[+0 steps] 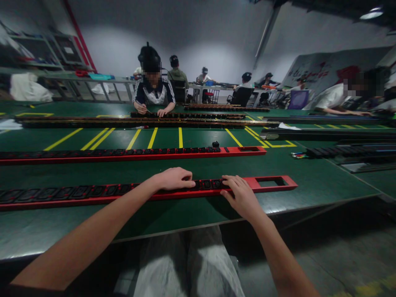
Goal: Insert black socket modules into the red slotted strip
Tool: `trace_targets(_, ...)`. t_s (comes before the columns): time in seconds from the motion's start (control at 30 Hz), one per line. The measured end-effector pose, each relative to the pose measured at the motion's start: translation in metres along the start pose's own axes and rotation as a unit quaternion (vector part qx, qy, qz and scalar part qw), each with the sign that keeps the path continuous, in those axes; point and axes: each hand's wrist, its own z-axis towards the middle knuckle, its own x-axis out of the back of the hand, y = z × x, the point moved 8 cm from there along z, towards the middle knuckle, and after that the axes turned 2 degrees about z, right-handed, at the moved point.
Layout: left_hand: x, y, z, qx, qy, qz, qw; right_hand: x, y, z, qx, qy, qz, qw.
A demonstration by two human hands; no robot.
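A long red power strip [269,184] with a row of black sockets lies in front of me, running from the left edge to right of centre. My left hand [175,179] is over its sockets, fingers curled and the thumb pressed along the top. Farther right, my right hand [240,193] spans the strip, with its fingers on the far side and its thumb on the near side. Between the hands a few black sockets [208,184] show, seated in the red housing. Near the strip's right end is a rectangular opening. My left fingertips are partly hidden.
Behind lies a second red strip [247,151] with a small black part [215,144] on it. Dark strips [148,122] stretch across the green table [192,138], marked with yellow tape. A co-worker [154,90] works opposite; another person [337,97] leans in at right. Coloured wire ends [298,155] lie at right.
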Motion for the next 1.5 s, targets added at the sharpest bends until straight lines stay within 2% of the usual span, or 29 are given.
trace_targets(0.33, -0.0041, 0.0024, 0.005, -0.025, -0.023, 0.023, 0.999, 0.0004, -0.0002, -0.0016, 0.002, -0.001, -0.015, 1.0)
trace_targets(0.6, -0.0021, 0.0024, -0.0007, -0.023, 0.008, 0.019, 1.0, -0.0008, 0.0018, -0.0024, 0.001, 0.001, -0.015, 1.0)
trace_targets(1.5, 0.0011, 0.0028, -0.0044, -0.018, 0.022, 0.029, 0.999, -0.0011, 0.0032, -0.0028, -0.012, 0.004, -0.006, 1.0)
